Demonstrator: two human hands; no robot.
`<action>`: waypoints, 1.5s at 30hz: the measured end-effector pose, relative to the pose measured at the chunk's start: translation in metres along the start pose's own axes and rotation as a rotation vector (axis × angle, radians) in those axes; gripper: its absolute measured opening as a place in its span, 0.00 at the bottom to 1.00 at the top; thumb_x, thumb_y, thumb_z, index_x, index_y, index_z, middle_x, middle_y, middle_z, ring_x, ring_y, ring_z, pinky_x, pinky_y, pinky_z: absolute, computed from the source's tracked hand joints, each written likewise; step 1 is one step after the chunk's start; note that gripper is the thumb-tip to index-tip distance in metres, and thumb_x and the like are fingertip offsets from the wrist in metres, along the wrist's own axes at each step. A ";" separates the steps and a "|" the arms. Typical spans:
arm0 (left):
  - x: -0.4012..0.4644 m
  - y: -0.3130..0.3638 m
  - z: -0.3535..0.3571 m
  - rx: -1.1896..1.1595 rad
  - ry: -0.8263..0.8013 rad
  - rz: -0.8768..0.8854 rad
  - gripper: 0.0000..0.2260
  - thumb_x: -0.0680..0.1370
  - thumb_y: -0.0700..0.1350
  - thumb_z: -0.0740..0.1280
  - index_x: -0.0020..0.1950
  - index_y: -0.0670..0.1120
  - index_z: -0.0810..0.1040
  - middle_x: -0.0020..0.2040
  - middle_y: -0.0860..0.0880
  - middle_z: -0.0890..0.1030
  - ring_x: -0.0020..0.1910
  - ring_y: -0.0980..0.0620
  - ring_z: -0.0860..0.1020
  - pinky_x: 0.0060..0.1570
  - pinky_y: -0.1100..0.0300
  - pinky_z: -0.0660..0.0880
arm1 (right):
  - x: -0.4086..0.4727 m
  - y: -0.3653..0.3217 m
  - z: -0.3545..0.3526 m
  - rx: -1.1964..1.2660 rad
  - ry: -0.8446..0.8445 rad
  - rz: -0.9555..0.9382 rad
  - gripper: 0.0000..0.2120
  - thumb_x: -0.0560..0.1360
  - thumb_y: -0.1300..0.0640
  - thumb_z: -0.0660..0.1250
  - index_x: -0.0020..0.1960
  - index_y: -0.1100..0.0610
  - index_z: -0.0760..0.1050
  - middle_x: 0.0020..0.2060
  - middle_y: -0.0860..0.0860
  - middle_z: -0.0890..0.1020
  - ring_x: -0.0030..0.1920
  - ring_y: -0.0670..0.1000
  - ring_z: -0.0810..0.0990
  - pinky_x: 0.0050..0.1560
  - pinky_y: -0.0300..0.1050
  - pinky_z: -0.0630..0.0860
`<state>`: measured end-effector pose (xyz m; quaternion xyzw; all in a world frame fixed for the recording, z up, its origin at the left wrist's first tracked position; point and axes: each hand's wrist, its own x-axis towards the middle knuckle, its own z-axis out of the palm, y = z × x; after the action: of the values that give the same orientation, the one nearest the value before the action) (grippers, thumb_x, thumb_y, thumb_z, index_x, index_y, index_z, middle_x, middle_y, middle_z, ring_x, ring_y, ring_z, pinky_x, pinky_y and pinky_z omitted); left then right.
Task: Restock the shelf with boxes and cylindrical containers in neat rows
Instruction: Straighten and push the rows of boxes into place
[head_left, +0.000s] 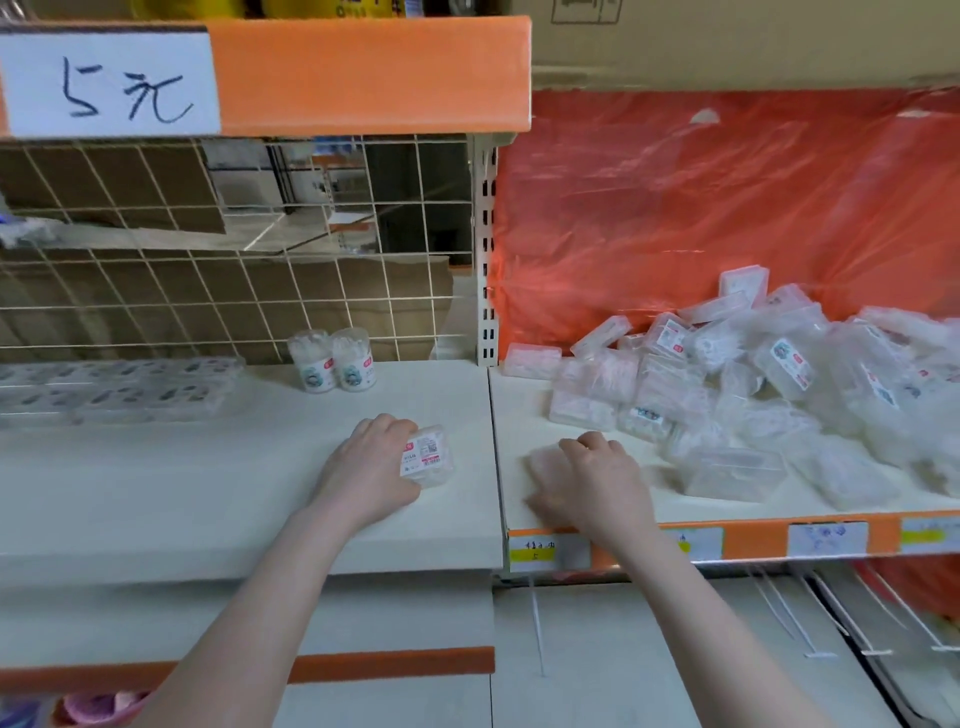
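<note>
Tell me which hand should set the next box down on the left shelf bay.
Probably the left. The left hand already holds a labelled clear box just above the bare left shelf board. The right hand is over the right bay, its grip on a blurred box beside the loose pile.

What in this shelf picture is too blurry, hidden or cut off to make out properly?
All in the head view:
- The box under the right hand: motion blur smears it, and the hand covers part of it.
- Print on the label of the small box that the left hand grips: too small.
- The pile of clear boxes: cut off by the right edge.
- The flat packs at far left: blurred, cut off by the left edge.
</note>
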<state>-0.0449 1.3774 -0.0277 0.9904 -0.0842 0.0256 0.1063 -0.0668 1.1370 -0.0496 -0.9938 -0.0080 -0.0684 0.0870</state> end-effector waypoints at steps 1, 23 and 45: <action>-0.001 -0.001 0.000 -0.004 -0.003 0.002 0.26 0.71 0.46 0.67 0.69 0.51 0.66 0.62 0.52 0.70 0.63 0.51 0.66 0.56 0.59 0.66 | 0.000 0.000 -0.001 0.000 -0.005 -0.004 0.23 0.67 0.43 0.69 0.56 0.56 0.73 0.56 0.52 0.75 0.54 0.56 0.72 0.50 0.44 0.68; -0.007 -0.018 0.001 -0.059 0.013 0.041 0.25 0.72 0.48 0.66 0.68 0.52 0.66 0.61 0.53 0.69 0.62 0.53 0.66 0.53 0.59 0.66 | 0.004 0.027 -0.026 0.733 -0.084 -0.001 0.10 0.77 0.56 0.64 0.58 0.50 0.77 0.46 0.46 0.81 0.45 0.39 0.78 0.39 0.30 0.72; -0.022 -0.027 0.000 -0.020 -0.009 0.064 0.24 0.71 0.45 0.65 0.67 0.51 0.66 0.60 0.53 0.69 0.61 0.52 0.67 0.55 0.61 0.67 | 0.004 -0.001 -0.009 0.081 -0.163 -0.059 0.27 0.66 0.45 0.69 0.62 0.55 0.71 0.52 0.51 0.72 0.56 0.54 0.71 0.53 0.44 0.70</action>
<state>-0.0616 1.4073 -0.0348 0.9862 -0.1166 0.0236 0.1152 -0.0645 1.1363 -0.0401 -0.9911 -0.0470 0.0107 0.1242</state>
